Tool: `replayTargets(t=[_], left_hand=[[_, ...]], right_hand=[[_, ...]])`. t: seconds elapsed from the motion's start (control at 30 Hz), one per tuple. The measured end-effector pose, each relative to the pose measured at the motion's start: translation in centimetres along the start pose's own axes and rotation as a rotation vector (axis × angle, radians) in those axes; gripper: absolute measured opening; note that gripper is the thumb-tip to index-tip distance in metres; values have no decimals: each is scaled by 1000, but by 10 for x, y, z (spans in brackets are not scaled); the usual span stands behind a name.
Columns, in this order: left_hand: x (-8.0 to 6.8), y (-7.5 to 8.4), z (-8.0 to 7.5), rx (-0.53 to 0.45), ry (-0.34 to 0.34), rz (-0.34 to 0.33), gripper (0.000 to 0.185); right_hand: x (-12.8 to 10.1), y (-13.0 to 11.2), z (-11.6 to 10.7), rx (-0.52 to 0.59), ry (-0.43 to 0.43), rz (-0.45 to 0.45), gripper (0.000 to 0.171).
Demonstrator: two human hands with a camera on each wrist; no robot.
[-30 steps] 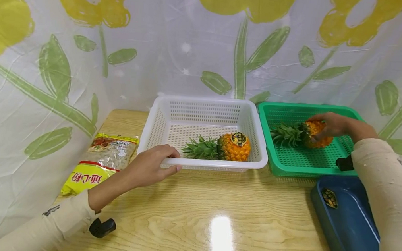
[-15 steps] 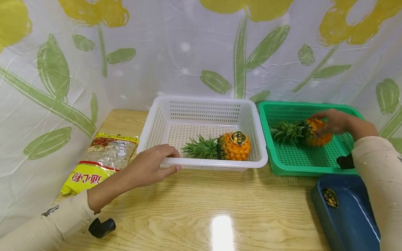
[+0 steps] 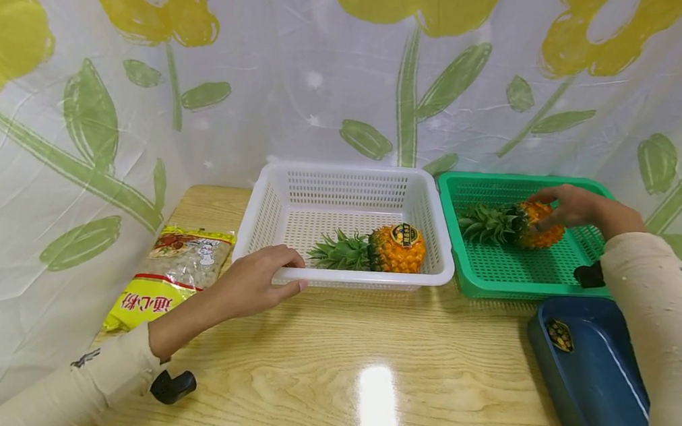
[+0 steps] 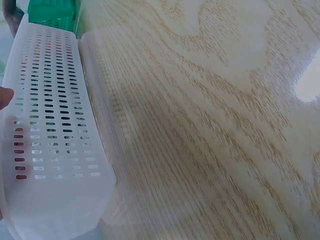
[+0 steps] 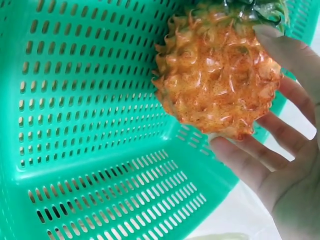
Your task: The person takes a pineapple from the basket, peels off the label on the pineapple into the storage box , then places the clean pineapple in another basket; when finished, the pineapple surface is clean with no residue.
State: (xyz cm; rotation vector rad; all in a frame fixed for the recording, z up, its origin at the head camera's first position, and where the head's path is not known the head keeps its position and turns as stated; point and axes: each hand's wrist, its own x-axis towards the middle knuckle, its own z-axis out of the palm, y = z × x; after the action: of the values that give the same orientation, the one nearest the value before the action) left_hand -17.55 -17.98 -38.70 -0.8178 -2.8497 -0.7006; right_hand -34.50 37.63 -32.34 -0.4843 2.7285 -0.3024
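Furthest left, a bag of pale pieces lies on the table, partly behind my left forearm; a careless sweep of that arm could drag it. My left hand grips the near rim of the white basket, thumb outside, fingers inside. If I pulled or leaned there, I think the basket could slide or tip and roll the labelled pineapple, which lies on its side in it. Just beside is the green basket; whether the 2 rims touch I can't tell. In it the other pineapple lies on its side, and my right hand is curved widely round its orange body, thumb near the crown. That hold takes just 1 end, so in a lift the leafy end might dip and snag the wall, or the bumpy rind slip from my fingertips. Furthest right, my sleeve overhangs the blue tray; hanging low, it might nudge it.
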Motion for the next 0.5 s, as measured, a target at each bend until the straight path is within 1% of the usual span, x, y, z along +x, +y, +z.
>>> replayTargets(t=[0.23, 0.37, 0.5], left_hand=[[-1, 0, 0, -6, 1, 2, 20], [-1, 0, -1, -10, 1, 8, 20], [-1, 1, -2, -15, -1, 1, 21]], right_hand=[[-4, -5, -2, 27, -5, 19, 78], [-8, -9, -5, 37, 4, 26, 77], [-11, -12, -8, 37, 19, 30, 78]])
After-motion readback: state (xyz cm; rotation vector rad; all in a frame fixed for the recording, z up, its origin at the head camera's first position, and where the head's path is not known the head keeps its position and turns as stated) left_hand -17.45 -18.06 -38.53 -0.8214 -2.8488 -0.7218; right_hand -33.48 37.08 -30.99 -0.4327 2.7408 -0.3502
